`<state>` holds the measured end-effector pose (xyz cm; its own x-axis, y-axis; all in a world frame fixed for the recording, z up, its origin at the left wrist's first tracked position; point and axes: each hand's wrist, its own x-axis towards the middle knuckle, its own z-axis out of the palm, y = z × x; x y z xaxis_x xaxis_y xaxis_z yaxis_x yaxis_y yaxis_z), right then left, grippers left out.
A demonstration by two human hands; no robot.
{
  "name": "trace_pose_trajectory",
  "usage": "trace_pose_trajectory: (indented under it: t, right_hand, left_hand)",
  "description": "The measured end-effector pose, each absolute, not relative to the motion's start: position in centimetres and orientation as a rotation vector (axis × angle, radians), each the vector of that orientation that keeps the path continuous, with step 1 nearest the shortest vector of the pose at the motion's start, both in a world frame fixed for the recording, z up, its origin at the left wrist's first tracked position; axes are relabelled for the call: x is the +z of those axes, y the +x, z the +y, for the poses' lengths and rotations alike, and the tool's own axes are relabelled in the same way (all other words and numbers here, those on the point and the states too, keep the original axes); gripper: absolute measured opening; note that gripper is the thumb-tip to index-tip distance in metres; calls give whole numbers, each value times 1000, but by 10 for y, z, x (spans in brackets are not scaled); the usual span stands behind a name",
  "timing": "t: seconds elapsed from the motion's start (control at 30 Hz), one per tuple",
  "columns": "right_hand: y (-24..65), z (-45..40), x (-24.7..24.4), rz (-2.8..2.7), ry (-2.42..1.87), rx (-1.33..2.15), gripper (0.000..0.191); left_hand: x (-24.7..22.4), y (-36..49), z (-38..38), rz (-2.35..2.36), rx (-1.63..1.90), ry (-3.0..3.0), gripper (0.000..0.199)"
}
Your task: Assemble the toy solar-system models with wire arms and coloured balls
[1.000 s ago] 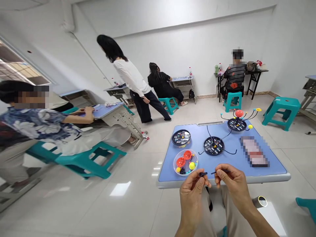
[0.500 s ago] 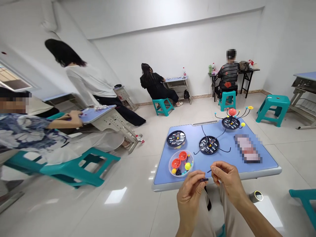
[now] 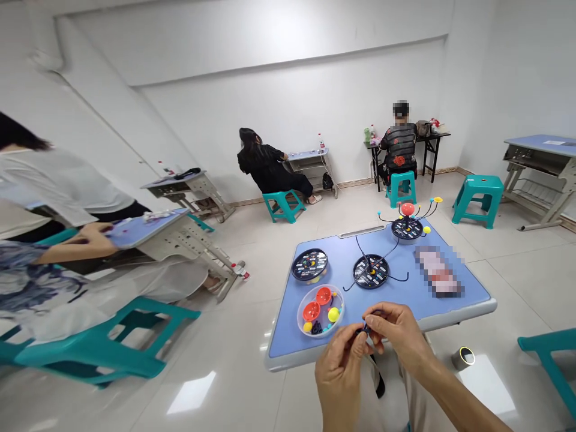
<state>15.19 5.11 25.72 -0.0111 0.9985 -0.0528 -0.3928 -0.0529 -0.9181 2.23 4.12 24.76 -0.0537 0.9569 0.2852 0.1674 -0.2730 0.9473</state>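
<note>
My left hand (image 3: 341, 367) pinches a small black rod (image 3: 361, 330) at the near edge of the blue desk. Close against it, my right hand (image 3: 396, 329) grips another thin black rod (image 3: 376, 312); the two pieces meet between my fingertips, though the fingers partly hide them. Just beyond lies a round black base (image 3: 371, 272) with several curved black arms spreading from it. Left of my hands a clear round tub (image 3: 300, 321) holds red half-shells (image 3: 311, 311), a yellow ball (image 3: 333, 314), smaller balls and black pieces.
A second black disc (image 3: 309, 264) rests at the desk's left. At the far right stands an assembled planet model (image 3: 407, 228), near a blurred flat packet (image 3: 438, 273). A dark cylinder (image 3: 463, 358) is on the floor. Other people sit or stand at nearby desks.
My hands have come together, bringing the two black rods into contact. The view has turned right, so the desk and people appear further left. A standing person leans lower at the left.
</note>
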Motion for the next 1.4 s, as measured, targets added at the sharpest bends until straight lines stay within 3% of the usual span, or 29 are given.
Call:
trace_pose_trajectory:
  t: [0.23, 0.57, 1.4]
  right_hand:
    - [151, 52, 247, -867, -894, 1407, 36]
    - [151, 56, 248, -705, -854, 1435, 35]
    - [159, 46, 258, -853, -869, 1268, 23]
  left_hand:
    - [263, 26, 41, 1256, 1354, 1235, 29]
    - [244, 16, 44, 1300, 1442, 990, 40]
    - [256, 26, 46, 1058, 1397, 838, 29]
